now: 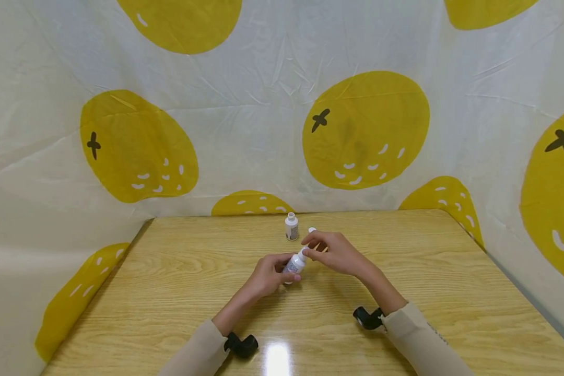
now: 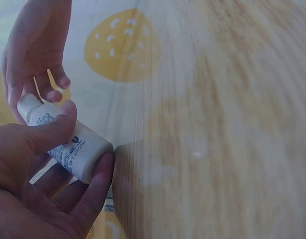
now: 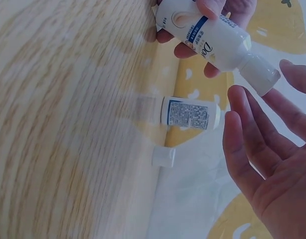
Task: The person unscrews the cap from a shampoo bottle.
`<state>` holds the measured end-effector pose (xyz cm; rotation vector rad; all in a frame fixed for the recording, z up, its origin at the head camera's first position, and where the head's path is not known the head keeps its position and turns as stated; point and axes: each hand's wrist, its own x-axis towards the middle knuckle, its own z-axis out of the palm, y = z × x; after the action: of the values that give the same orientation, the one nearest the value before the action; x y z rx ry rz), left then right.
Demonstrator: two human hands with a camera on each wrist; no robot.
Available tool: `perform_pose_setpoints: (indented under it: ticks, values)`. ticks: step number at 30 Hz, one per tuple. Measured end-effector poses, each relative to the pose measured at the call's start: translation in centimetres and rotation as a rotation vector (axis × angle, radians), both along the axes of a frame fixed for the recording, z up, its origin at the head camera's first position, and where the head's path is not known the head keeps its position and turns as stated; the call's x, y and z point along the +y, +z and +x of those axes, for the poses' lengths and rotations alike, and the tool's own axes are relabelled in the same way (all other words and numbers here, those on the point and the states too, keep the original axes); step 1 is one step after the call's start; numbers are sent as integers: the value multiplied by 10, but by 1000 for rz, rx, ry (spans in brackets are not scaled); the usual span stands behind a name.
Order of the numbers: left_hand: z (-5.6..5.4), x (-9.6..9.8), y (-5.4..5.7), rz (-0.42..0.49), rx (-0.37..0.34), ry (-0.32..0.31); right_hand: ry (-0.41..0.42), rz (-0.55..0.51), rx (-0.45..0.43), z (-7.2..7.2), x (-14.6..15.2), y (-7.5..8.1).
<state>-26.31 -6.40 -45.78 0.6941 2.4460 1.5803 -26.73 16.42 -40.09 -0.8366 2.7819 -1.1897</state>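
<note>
My left hand grips a small white lotion bottle tilted up toward the right, thumb on one side and fingers around the other. Its label carries a blue band and gold lettering. A white cap sits on the bottle's neck. My right hand is at that cap, its index finger partly hidden behind it. In the right wrist view the thumb stands slightly off the cap's end, and the other fingers are loosely bent.
A second white bottle stands without its cap near the back of the wooden table. To its right lies a loose white cap. A white curtain with yellow fruit prints hangs behind and at the sides.
</note>
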Motion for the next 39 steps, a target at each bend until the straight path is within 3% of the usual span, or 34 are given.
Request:
perform_pose_setpoints:
  ticks: [16, 28, 39]
  values:
    - [-1, 0, -1, 1, 4, 4, 49, -15, 0, 0, 1, 0]
    - [0, 1, -1, 6, -6, 8, 17, -11, 3, -1, 2, -1]
    - [0, 3, 0, -9, -26, 18, 56, -17, 15, -2, 2, -2]
